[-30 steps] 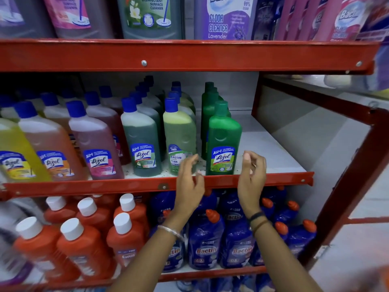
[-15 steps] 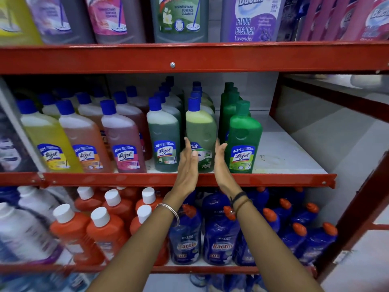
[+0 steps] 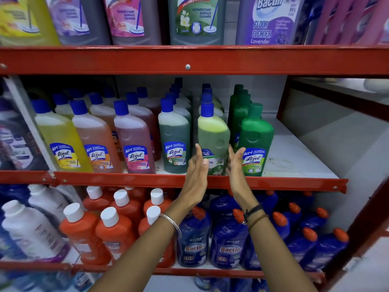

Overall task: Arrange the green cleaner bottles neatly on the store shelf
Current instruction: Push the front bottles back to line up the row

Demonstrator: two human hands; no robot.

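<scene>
A light green cleaner bottle (image 3: 213, 133) with a blue cap stands at the front of the middle shelf (image 3: 168, 180). My left hand (image 3: 196, 167) is flat and open against its left side. On the bottle's right side my right hand (image 3: 235, 163) is also flat and open. Neither hand wraps around it. A bright green Lizol bottle (image 3: 255, 140) with a green cap stands just to the right, heading a row of green bottles (image 3: 239, 108). A dark green Lizol bottle (image 3: 174, 140) with a blue cap stands to the left.
Yellow (image 3: 61, 140), orange (image 3: 94, 140) and pink bottles (image 3: 134, 142) fill the left of the shelf. White shelf surface (image 3: 294, 157) lies bare to the right of the green row. Orange bottles (image 3: 84, 232) and blue Bactin bottles (image 3: 229, 239) stand on the shelf below. A red beam (image 3: 189, 60) runs overhead.
Both hands rose from the shelf's front lip and closed in on either side of the light green bottle. The view shifted right and closer.
</scene>
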